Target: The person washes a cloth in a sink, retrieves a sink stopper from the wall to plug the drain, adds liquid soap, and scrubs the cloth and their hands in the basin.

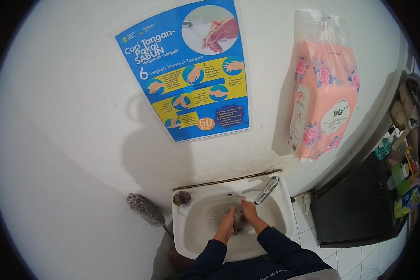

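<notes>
My left hand (225, 224) and my right hand (250, 212) are both down inside a white ceramic washbasin (199, 241). Between them is a dark, greyish-brown wet item (238, 223), perhaps a cloth or scrubber; its kind is not clear. Both hands grip it from either side, with most fingers hidden beneath. Murky water (213, 215) lies in the bowl around it. A chrome tap (267, 190) stands at the back right of the basin, just beyond my right hand. On the basin's back left corner sits a small dark round object (182, 198).
A grey fluffy duster (146, 209) leans left of the basin. A handwashing poster (199, 101) and a pink hanging tissue pack (327, 101) are on the wall. To the right, a black cabinet (353, 206) carries several bottles, including a green one (400, 175).
</notes>
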